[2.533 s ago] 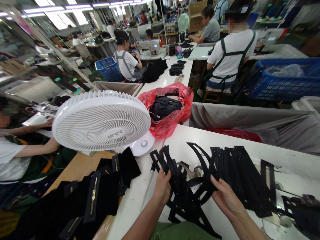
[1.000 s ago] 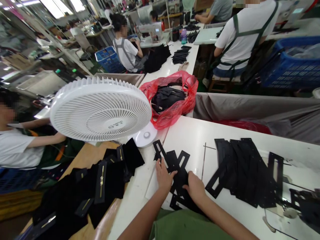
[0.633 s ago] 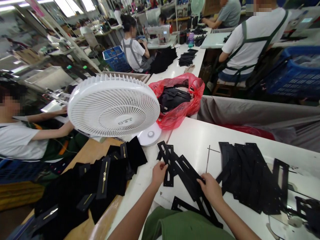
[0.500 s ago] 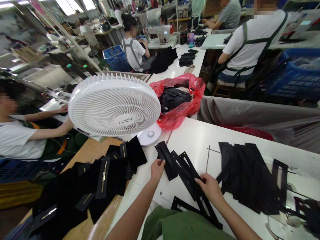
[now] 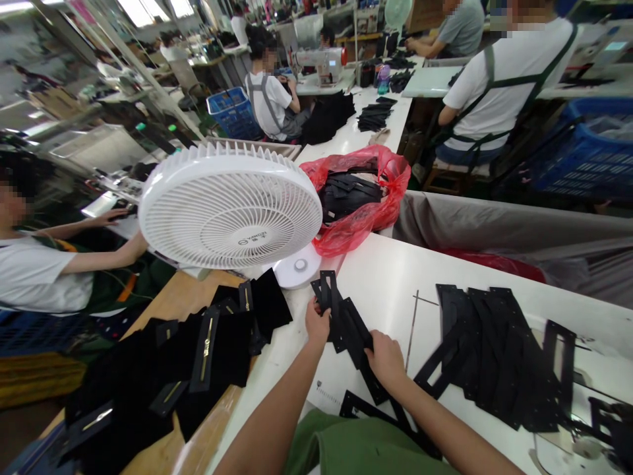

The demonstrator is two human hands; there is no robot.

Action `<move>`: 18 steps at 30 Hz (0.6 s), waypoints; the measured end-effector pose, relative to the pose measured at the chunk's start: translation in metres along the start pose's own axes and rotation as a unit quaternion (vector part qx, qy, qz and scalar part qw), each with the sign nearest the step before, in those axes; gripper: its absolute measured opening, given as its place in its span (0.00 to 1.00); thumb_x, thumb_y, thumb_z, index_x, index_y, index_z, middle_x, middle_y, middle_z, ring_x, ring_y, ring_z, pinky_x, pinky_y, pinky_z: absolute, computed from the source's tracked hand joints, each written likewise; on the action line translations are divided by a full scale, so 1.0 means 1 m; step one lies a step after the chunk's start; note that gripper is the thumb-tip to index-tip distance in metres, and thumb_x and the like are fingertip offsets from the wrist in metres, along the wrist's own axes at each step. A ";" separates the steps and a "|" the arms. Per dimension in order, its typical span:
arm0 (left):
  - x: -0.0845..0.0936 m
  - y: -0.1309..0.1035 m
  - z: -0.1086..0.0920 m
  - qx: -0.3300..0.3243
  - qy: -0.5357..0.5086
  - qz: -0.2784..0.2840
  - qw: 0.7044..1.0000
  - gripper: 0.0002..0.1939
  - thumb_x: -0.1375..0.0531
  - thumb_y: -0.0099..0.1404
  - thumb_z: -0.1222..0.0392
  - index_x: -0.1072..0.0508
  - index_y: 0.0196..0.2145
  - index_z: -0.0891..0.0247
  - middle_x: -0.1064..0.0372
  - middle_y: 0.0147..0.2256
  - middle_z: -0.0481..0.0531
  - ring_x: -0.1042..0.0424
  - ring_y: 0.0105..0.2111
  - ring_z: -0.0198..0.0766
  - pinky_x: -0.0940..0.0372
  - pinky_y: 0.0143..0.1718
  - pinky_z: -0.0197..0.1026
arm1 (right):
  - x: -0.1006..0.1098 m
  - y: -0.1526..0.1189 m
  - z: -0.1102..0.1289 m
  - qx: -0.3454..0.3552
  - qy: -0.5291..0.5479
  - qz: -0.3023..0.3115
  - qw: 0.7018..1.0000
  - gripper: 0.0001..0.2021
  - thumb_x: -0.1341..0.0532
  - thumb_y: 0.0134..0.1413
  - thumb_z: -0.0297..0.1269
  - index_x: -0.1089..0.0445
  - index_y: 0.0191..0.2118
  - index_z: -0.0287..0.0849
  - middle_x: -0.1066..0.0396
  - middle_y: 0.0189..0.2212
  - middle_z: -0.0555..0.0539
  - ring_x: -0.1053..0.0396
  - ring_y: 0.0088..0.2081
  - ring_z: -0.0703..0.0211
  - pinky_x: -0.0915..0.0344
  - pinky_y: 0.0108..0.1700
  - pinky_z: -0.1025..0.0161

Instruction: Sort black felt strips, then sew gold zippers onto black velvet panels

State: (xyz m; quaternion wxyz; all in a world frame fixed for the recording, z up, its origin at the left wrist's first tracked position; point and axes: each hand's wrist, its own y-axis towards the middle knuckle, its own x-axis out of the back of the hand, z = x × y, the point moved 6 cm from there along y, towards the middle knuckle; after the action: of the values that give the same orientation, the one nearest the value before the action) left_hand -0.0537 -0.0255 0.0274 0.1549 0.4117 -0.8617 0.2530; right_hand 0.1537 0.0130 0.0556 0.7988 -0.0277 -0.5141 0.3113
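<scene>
My left hand (image 5: 318,322) pinches the edge of a small fanned stack of black slotted strips (image 5: 337,309) over the white table. The top strip there has a long window cut in it. To its right, my right hand (image 5: 388,359) is closed on the upper part of more black strips (image 5: 357,333), its fingertips partly hidden. These overlap the left stack. Another black slotted frame (image 5: 368,404) lies near my green apron (image 5: 366,445). On the right side of the table rests a large overlapping pile of black strips (image 5: 487,359).
A white fan (image 5: 232,211) stands ahead on the left, beside a red plastic bag (image 5: 349,244) of black pieces. Black fabric pieces with zippers (image 5: 206,346) cover the wooden surface at left. Machine parts (image 5: 588,448) sit at lower right. Several people work at nearby tables.
My right hand has moved left, closer to my left hand. A slotted strip now lies on top of the stack at my left hand, which has shifted slightly.
</scene>
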 end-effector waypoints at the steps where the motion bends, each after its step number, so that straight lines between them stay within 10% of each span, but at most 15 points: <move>1: 0.002 -0.001 0.002 0.003 -0.014 0.008 1.000 0.17 0.39 0.53 0.68 0.31 0.43 0.65 0.29 0.35 0.53 0.30 0.37 0.42 0.39 0.45 0.45 | 0.000 0.002 0.001 -0.001 0.010 0.000 1.000 0.09 0.42 0.49 0.27 0.32 0.39 0.38 0.31 0.35 0.41 0.34 0.41 0.46 0.42 0.43 0.54; 8: 0.003 -0.027 0.008 0.030 -0.157 0.110 0.981 0.13 0.36 0.52 0.54 0.28 0.33 0.65 0.26 0.33 0.53 0.28 0.37 0.43 0.35 0.42 0.44 | -0.005 0.027 0.023 0.002 0.142 -0.014 0.990 0.15 0.40 0.47 0.27 0.33 0.44 0.40 0.35 0.45 0.41 0.36 0.46 0.51 0.42 0.49 0.57; 18: 0.017 -0.034 0.007 0.105 -0.263 0.147 0.948 0.27 0.33 0.45 0.43 0.28 0.37 0.66 0.25 0.33 0.54 0.26 0.35 0.44 0.32 0.35 0.42 | 0.008 0.045 0.013 -0.046 0.417 0.035 0.907 0.15 0.38 0.48 0.48 0.27 0.29 0.40 0.26 0.27 0.47 0.29 0.31 0.55 0.33 0.36 0.57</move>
State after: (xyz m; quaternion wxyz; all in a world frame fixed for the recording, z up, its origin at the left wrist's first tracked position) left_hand -0.0380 -0.0583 0.0404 -0.1601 0.3466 -0.8912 0.2450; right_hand 0.1243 0.0500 0.0516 0.9269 -0.2091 -0.1465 0.2750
